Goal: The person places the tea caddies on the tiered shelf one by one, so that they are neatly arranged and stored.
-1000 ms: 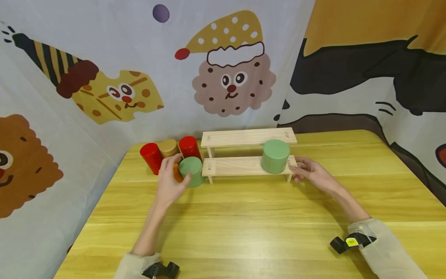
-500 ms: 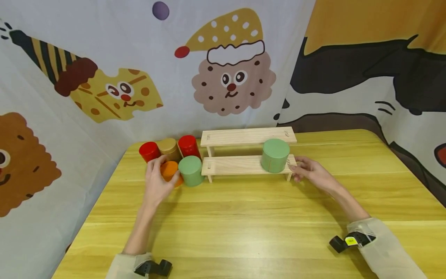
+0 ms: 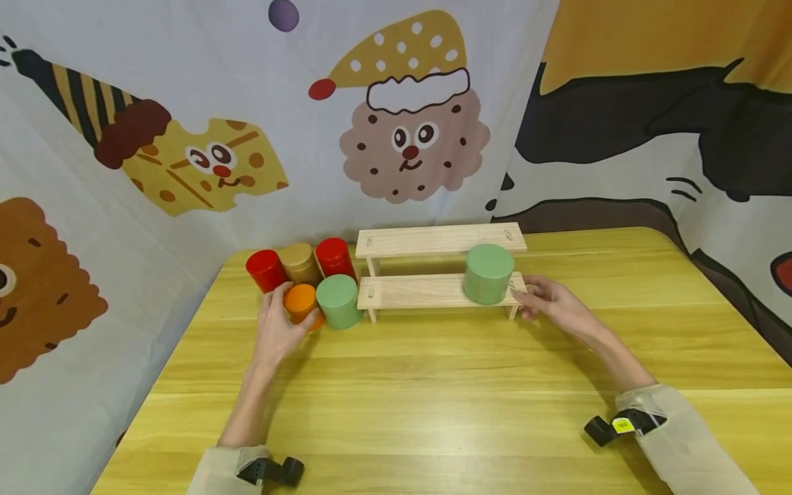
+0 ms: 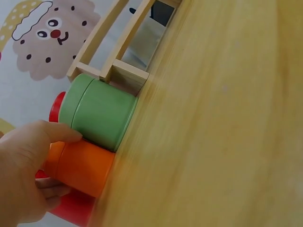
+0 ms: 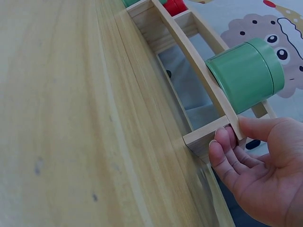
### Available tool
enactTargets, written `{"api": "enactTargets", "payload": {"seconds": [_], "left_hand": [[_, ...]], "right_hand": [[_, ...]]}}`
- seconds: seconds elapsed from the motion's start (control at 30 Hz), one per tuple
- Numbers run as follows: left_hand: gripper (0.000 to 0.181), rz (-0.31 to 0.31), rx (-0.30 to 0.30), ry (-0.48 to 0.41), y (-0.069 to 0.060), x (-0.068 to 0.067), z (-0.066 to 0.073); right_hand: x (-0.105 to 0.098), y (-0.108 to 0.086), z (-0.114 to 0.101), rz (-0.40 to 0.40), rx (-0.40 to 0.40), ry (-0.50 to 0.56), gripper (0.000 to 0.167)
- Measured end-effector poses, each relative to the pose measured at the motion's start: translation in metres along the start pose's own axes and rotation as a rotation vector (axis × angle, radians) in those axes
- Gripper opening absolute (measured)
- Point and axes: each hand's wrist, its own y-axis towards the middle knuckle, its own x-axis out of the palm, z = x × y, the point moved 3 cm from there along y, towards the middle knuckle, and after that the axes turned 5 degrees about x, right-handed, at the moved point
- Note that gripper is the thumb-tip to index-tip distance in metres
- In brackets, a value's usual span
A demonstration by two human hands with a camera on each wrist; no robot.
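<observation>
Holds orange tin [image 3: 301,302] with left grip [image 3: 275,326], thumb along the side next to the front green tin [image 3: 339,302], other fingers curled round the opposite side. Finds orange tin upright on tabletop [image 3: 433,399], snug against front green tin. Pinches right end of lower shelf [image 3: 408,292] between thumb and fingers of right grip [image 3: 551,304], thumb above, fingertips below. Counts three tins just behind, side by side: left red tin [image 3: 266,270], tan tin [image 3: 300,265], right red tin [image 3: 335,256]. Notes front green tin just beside left end of wooden stand [image 3: 433,239], two tiers, pale. Spots second green tin [image 3: 489,276] upright on lower shelf, near right grip but apart from thumb. Wears pale sleeves [image 3: 687,440]. Faces white cloth [image 3: 306,158] printed with a hatted cheese [image 3: 207,168] and hatted biscuit [image 3: 430,172].
</observation>
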Motion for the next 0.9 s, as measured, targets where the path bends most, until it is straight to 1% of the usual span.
{"api": "enactTargets", "payload": {"seconds": [0.13,0.33,0.47,0.7,0.9], "left_hand": [[0.072,0.004,0.000,-0.010,0.001,0.000,-0.001],[0.068,0.037,0.001,-0.053,0.001,-0.002,0.001],[0.066,0.060,0.005,-0.057,0.001,-0.005,0.003],[0.066,0.125,0.017,-0.070,0.001,-0.013,0.013],[0.066,0.185,0.049,-0.076,0.000,-0.022,0.026]], "right_hand": [[0.000,0.000,0.000,0.002,0.001,-0.003,0.068],[0.000,0.000,0.001,0.005,0.009,0.002,0.069],[0.001,0.000,0.001,0.005,0.012,0.010,0.068],[0.000,0.000,0.001,0.005,0.007,-0.009,0.069],[0.000,0.000,0.000,0.003,0.001,-0.007,0.068]]}}
